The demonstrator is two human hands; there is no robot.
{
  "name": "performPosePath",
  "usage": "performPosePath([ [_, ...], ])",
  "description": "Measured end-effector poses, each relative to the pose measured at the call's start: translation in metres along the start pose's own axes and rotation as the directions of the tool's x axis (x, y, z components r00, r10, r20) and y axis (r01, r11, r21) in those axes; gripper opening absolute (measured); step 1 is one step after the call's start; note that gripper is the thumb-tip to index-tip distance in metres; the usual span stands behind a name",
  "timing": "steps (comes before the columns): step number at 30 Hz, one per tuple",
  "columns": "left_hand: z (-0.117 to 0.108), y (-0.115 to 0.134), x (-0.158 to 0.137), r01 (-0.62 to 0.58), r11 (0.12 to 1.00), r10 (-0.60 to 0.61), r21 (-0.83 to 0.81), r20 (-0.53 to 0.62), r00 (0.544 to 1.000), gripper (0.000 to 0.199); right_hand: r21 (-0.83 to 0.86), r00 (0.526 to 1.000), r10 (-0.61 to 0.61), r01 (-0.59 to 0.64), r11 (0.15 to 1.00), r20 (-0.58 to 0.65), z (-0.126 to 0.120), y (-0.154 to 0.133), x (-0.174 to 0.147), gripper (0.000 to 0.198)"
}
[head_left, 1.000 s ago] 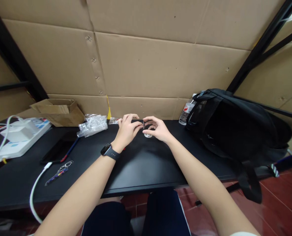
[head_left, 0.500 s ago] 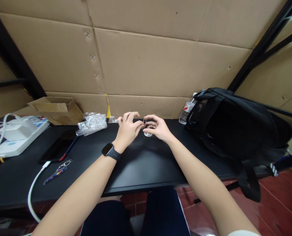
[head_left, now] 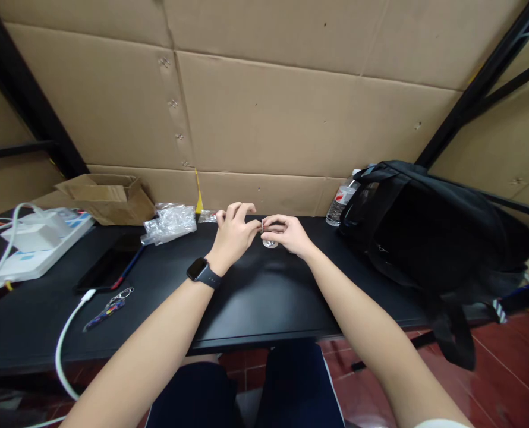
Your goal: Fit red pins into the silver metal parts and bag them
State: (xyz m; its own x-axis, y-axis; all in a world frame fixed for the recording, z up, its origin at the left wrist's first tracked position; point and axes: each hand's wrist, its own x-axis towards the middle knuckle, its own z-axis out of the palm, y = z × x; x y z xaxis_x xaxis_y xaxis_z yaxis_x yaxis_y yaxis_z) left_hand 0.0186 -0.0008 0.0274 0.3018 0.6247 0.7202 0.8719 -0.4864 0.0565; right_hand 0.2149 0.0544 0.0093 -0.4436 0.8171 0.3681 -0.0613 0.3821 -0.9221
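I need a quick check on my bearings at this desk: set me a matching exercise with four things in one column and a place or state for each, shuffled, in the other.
1. Left hand
2. Right hand
3. Keychain
4. Cardboard box

A. Lies on the near side of the dark phone
B. Stands open-topped at the back left of the desk
C. Thumb right by a small clear item
D. Has a dark watch on its wrist

Pairs: 1-D, 2-C, 3-A, 4-B
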Motion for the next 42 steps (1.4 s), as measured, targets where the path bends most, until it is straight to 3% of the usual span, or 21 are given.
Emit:
performPosePath([
  [3,-0.001,0.001,0.000,-0.001,1.000,0.001,0.005,-0.002,1.000,0.021,-0.050,1.000,0.008,-0.008,0.999,0.012,-0.003,-0.004,0.000,0.035],
  [10,0.002,0.003,-0.002,0.001,0.999,-0.001,-0.035,0.003,1.000,0.017,-0.279,0.993,-0.098,0.114,0.953,0.072,-0.009,-0.004,0.003,0.028],
  [16,0.007,0.003,0.000,0.143,0.973,-0.148,-0.182,-0.016,0.989,0.015,-0.350,0.994,-0.059,0.088,0.932,0.092,-0.014,-0.007,0.003,0.026],
  [20,0.008,0.001,0.000,0.136,0.956,-0.127,-0.261,0.048,0.991,0.024,-0.376,0.992,-0.040,0.082,0.923,0.118,-0.016,-0.008,0.002,0.021],
  [28,0.027,-0.007,-0.006,0.075,0.983,-0.033,-0.170,0.236,0.971,0.025,-0.439,0.992,-0.025,0.079,0.895,0.126,-0.020,-0.002,0.003,0.017],
  [33,0.031,-0.016,-0.008,0.085,0.985,-0.038,-0.151,0.290,0.956,0.026,-0.479,0.988,-0.027,0.096,0.872,0.149,-0.016,0.003,0.001,0.014],
  [42,0.037,-0.030,-0.010,0.149,0.972,-0.073,-0.182,0.369,0.927,0.011,-0.672,0.973,-0.114,0.221,0.706,0.201,-0.002,0.017,0.002,0.005],
])
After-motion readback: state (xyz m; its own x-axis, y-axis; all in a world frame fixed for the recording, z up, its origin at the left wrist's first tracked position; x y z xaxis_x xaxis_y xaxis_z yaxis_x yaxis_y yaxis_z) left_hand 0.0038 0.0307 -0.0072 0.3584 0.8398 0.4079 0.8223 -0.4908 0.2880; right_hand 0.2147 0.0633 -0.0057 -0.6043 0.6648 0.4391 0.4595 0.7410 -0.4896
